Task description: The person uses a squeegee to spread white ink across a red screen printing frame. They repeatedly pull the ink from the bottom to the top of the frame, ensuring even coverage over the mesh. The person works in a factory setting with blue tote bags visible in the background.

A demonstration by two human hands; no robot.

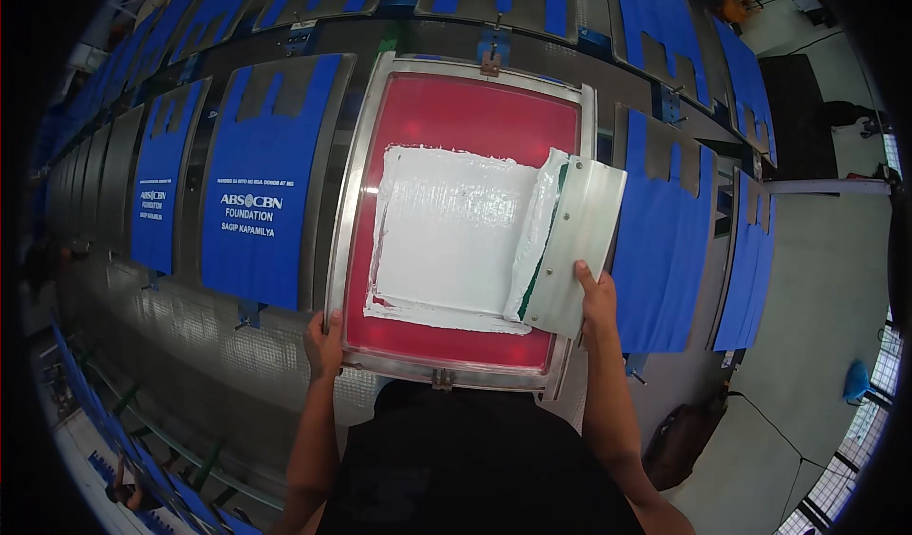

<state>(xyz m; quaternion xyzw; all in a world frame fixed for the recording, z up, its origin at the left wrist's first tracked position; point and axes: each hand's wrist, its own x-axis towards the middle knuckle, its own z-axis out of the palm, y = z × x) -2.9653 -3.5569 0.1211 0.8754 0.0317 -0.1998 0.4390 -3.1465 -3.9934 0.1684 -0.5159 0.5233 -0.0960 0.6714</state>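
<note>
In front of me lies a screen printing frame [579, 117] with a metal rim and red mesh. White ink [446, 236] covers a rough rectangle in its middle, with a thick ridge of ink along the right side. My right hand [597, 302] is closed on a wide squeegee [584, 240] with a flat metal holder and a green blade, its thumb on top. The blade rests at the ink's right edge, coated in white. My left hand [325, 345] grips the frame's lower left corner; its fingers are partly hidden under the rim.
Blue fabric bag panels lie on metal boards in rows: printed ones [261, 183] to the left, plain ones [665, 231] to the right, more [503, 3] behind. Small metal clamps [249, 315] stick out between boards. A grey floor [807, 278] with a cable runs along the right.
</note>
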